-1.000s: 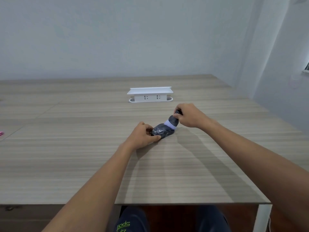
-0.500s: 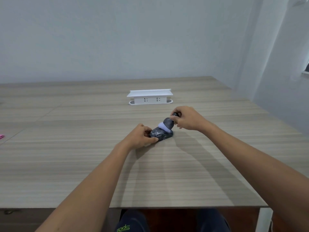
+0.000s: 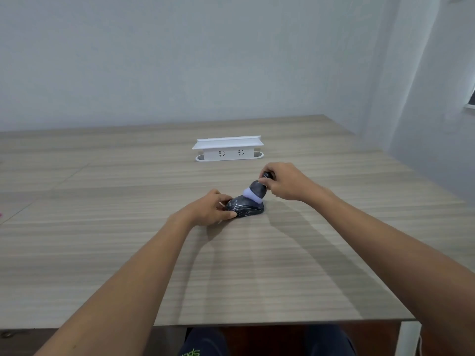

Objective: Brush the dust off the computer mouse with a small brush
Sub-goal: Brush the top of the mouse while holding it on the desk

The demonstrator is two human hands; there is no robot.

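Brush (image 3: 254, 193) atop mouse (image 3: 247, 208), table (image 3: 257, 265).

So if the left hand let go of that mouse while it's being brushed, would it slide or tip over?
Probably slide, not tip: the mouse sits low and flat on the smooth table. It looks small and likely light, so the brush pressing on top could nudge it. The left hand pinching its near end seems to steady it.

One computer mouse (image 3: 245, 207), centre frame. One small brush (image 3: 255, 192), touching its top. Two hands: left hand (image 3: 208, 210), right hand (image 3: 284, 183). One white socket box (image 3: 228, 148), upper centre, showing two outlets. One wooden table (image 3: 102, 227).
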